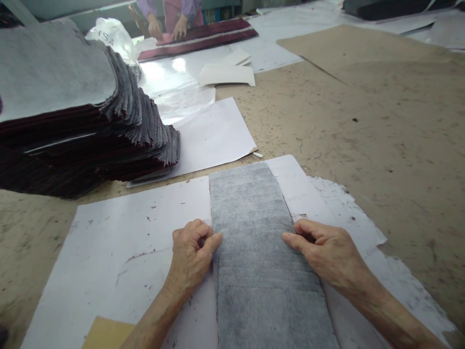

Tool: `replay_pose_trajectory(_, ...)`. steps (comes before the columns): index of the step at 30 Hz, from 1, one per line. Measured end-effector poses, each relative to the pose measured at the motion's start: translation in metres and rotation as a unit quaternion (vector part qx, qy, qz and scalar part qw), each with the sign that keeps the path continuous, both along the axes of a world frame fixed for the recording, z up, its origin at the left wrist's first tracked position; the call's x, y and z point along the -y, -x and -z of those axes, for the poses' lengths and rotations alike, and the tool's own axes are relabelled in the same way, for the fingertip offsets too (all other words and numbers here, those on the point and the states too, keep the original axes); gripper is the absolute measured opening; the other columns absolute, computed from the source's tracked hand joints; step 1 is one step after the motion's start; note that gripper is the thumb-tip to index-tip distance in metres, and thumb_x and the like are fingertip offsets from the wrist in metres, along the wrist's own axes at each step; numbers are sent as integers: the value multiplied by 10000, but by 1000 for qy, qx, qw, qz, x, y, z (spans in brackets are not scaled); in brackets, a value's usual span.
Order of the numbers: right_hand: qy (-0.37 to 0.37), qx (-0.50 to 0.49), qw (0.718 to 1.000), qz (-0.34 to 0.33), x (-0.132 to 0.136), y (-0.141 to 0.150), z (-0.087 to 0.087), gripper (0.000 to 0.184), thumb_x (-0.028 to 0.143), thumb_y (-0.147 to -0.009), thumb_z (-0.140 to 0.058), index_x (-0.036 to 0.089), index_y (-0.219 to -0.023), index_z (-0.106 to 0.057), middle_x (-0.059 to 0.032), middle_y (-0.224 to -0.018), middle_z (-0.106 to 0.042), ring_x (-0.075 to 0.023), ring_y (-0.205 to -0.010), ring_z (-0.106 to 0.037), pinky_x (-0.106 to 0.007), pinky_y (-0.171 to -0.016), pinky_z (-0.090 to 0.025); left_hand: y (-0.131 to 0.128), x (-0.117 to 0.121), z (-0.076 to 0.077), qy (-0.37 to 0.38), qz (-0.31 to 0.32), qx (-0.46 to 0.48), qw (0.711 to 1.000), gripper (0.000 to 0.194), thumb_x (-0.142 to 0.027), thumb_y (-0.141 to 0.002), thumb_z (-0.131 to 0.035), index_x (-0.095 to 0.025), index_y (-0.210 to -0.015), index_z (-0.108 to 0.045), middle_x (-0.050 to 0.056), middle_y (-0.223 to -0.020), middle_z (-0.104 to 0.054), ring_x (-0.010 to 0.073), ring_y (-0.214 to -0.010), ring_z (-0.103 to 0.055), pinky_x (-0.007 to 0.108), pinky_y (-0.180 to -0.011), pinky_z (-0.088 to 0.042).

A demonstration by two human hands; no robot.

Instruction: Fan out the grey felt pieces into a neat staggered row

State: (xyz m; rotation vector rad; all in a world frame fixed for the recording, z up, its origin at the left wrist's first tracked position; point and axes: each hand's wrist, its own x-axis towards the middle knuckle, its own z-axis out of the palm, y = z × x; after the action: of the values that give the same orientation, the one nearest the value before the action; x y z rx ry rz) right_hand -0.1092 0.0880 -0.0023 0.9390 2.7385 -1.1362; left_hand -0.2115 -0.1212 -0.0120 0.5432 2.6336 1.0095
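Observation:
A long grey fabric panel [261, 252] with faint crosswise ridges lies lengthwise in front of me, over white paper sheets [145, 232]. My left hand [194, 249] pinches its left edge, thumb on top and fingers curled at the side. On the opposite edge, at about the same height, my right hand [319, 245] grips the panel between thumb and bent fingers. The lower end of the panel runs out of view at the bottom.
A tall stack of grey-topped, dark maroon fabric pieces [54, 72] stands at the left. Beyond it are a clear plastic bag [112, 39] and a maroon striped panel [218, 34] under a co-worker's hands [170, 28]. Brown paper [356, 48] lies far right.

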Motion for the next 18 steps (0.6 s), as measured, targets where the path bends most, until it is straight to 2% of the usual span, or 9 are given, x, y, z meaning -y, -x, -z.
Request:
replay_pose_trajectory(7,-10,-7,1000,-5,0,1,2,308,401,-657,-498,202,-480,-343,41,-463,-349,-103,-449,-336,-233,-430,-247,0,0,1,4,14,-22,1000,269,-271,-750,-500,-187,-507,-420,-30,-555,-446,125,-586,-443,254,-568,-323)
replay_pose_trajectory(12,-42,48,998,19,3,6,-3,274,353,-639,-525,206,-474,-364,48,-441,-353,-106,-440,-347,-237,-437,-251,-2,-1,5,16,23,-71,997,256,-261,-757,-500,-189,-529,-408,-30,-559,-431,134,-579,-437,274,-580,-312)
replay_pose_trajectory(16,-95,100,990,39,7,5,-4,242,348,-653,-563,212,-503,-428,49,-436,-424,-121,-434,-410,-245,-439,-282,-8,-2,9,49,22,-127,990,241,-243,-757,-523,-192,-550,-410,-24,-567,-435,151,-589,-449,303,-607,-320)
replay_pose_trajectory(18,-161,62,984,45,9,1,-3,177,360,-651,-592,214,-603,-504,34,-508,-513,-145,-471,-477,-257,-443,-325,-12,-1,12,65,3,-159,985,186,-255,-752,-554,-190,-610,-453,-11,-623,-478,162,-614,-471,323,-639,-337)
